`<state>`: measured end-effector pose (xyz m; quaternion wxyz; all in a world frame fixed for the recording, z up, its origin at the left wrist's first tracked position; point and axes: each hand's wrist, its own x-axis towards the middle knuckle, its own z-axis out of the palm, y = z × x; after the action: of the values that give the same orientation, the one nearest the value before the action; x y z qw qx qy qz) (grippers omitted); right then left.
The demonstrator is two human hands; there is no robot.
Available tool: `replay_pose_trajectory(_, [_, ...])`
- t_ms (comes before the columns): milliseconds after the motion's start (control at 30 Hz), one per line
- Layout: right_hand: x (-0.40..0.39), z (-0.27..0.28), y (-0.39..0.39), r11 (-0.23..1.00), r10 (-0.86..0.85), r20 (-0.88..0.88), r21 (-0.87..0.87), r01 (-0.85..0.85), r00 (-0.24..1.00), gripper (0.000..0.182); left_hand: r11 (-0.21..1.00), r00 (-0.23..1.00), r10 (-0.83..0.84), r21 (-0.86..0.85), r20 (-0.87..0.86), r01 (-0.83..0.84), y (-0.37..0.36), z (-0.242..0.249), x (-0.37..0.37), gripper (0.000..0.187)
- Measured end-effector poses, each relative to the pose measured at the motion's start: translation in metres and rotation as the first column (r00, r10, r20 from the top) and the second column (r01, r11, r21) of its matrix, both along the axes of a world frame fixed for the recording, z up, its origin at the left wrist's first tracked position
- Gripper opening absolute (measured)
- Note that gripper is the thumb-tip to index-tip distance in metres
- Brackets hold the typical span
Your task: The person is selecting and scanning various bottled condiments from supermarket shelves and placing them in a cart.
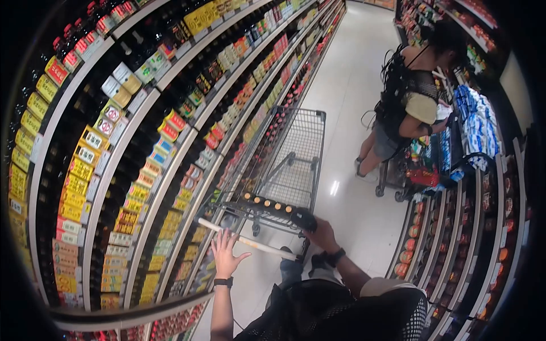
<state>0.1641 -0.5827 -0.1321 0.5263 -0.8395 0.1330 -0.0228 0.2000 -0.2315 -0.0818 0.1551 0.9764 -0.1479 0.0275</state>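
Observation:
A metal shopping cart [310, 145] stands in the aisle in front of me, with its pale handle bar [261, 245] nearest my body. My left hand [224, 253] is at the bar's left part, fingers spread and not wrapped round it. A row of several orange-capped dark bottles [267, 203] sits at the cart's near end. At the right end of that row my right hand [323, 236] grips a dark rounded object [303, 219]. Its kind is hard to make out, and the hand covers part of it.
Long shelves [165, 94] of bottles and boxes with yellow labels run close along the left. On the right, a person [412, 96] with a backpack stands beside another cart [392, 184] and blue-and-white packages [478, 122]. Shelves of jars [406, 256] line the near right. Between them runs a pale tiled floor [341, 102].

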Motion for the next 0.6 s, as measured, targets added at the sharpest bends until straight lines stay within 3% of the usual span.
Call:
replay_pose_trajectory(67, [0.006, 0.022, 0.002, 0.998, 0.021, -0.074, -0.055, -0.025, 0.997, 0.047, 0.990, 0.989, -0.135, 0.019, -0.058, 0.136, -0.006, -0.022, 0.038, 0.081])
replay_pose_trajectory(100, [0.006, 0.016, 0.003, 0.999, 0.029, -0.116, -0.039, -0.034, 0.993, 0.048, 0.991, 0.981, -0.134, -0.008, -0.139, 0.134, -0.019, -0.029, 0.053, 0.070])
replay_pose_trajectory(133, [0.011, 0.012, 0.001, 0.999, 0.036, -0.148, -0.028, -0.041, 0.988, 0.048, 0.988, 0.980, -0.154, -0.026, -0.123, 0.152, -0.022, -0.046, 0.070, 0.070])
replay_pose_trajectory(200, [0.017, 0.031, 0.001, 0.997, 0.051, -0.133, 0.063, -0.043, 0.990, 0.048, 0.933, 0.949, -0.281, -0.272, -0.141, 0.236, -0.038, -0.072, 0.097, 0.053])
replay_pose_trajectory(233, [0.020, 0.035, 0.001, 0.999, 0.033, -0.189, 0.048, -0.024, 0.981, 0.047, 0.925, 0.956, -0.285, -0.281, -0.070, 0.256, -0.047, -0.073, 0.109, 0.039])
replay_pose_trajectory(267, [0.026, 0.036, 0.000, 0.999, 0.012, -0.242, 0.037, -0.003, 0.970, 0.045, 0.926, 0.948, -0.312, -0.240, -0.057, 0.290, -0.055, -0.081, 0.121, 0.038])
replay_pose_trajectory(400, [0.052, 0.044, 0.003, 0.995, -0.079, -0.158, 0.051, 0.088, 0.984, 0.042, 0.894, 0.936, -0.348, -0.321, -0.057, 0.313, -0.091, -0.082, 0.166, 0.037])
replay_pose_trajectory(500, [0.075, 0.035, 0.005, 0.954, -0.196, -0.389, 0.139, 0.268, 0.900, 0.043, 0.902, 0.938, -0.346, -0.284, -0.021, 0.326, -0.117, -0.091, 0.194, 0.040])
replay_pose_trajectory(533, [0.085, 0.022, 0.004, 0.950, -0.208, -0.382, 0.141, 0.280, 0.900, 0.043, 0.906, 0.942, -0.333, -0.265, 0.031, 0.329, -0.128, -0.098, 0.207, 0.042])
replay_pose_trajectory(600, [0.101, -0.002, -0.001, 0.917, -0.272, -0.183, 0.249, 0.312, 0.945, 0.046, 0.913, 0.940, -0.337, -0.225, 0.056, 0.341, -0.147, -0.093, 0.226, 0.047])
